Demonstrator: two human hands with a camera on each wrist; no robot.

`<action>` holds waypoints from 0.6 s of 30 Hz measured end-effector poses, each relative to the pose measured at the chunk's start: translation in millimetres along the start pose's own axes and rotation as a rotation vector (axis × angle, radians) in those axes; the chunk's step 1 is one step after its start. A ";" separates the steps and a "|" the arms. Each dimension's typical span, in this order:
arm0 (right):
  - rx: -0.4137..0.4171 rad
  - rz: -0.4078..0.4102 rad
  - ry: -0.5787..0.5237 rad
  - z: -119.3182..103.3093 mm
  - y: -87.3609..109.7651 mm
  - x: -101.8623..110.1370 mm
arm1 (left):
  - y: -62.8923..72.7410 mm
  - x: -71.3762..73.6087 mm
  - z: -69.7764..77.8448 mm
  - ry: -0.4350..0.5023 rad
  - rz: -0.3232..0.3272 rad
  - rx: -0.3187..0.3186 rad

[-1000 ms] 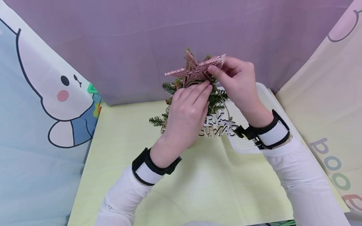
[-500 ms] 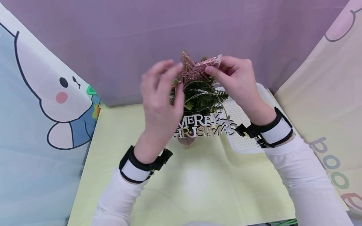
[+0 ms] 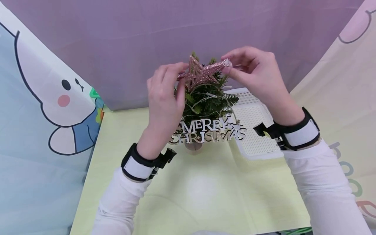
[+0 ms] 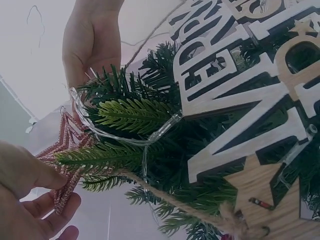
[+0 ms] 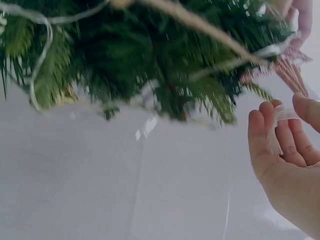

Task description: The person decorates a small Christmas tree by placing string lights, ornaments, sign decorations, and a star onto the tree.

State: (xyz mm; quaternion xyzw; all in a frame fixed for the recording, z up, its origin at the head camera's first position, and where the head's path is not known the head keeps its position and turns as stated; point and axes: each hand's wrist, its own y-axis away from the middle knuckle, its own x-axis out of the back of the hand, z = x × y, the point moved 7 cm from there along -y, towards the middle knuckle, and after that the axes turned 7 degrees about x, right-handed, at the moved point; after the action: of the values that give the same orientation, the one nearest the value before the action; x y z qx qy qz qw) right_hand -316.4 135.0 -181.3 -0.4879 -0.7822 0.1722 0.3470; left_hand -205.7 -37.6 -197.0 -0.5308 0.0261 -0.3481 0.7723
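A glittery pink star (image 3: 202,74) sits at the top of a small Christmas tree (image 3: 207,102). My left hand (image 3: 165,89) pinches the star's left point between thumb and fingers, also seen in the left wrist view. At the star's right point, my right hand (image 3: 261,73) pinches a clear plastic strip (image 5: 276,131), its thumb close to the star tip. Thin clear string-light wire (image 4: 115,132) winds through the branches. A wooden "Merry Christmas" sign (image 3: 210,130) hangs by twine (image 4: 175,200) on the tree's front. The star's underside is hidden in the head view.
A white perforated basket (image 3: 255,130) stands right of the tree on the pale yellow table (image 3: 211,192). The tree's rounded base (image 3: 194,148) shows below the sign. A purple cloth (image 3: 132,55) hangs behind, with printed curtains on both sides.
My left hand has moved from the tree's front to the star's left point and taken hold of it. My right hand has shifted outward, with the clear strip at its fingers.
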 end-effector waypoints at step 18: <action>0.117 0.028 0.234 -16.4 -38.7 6.5 | -1.2 -1.1 -1.3 0.003 -0.019 0.014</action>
State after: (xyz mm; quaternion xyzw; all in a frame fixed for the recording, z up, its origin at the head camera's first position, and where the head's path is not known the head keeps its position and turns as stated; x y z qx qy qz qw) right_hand -331.5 121.5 -143.9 -0.4945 -0.7182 0.1642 0.4612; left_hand -207.6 -38.3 -197.0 -0.5252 0.0201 -0.3563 0.7725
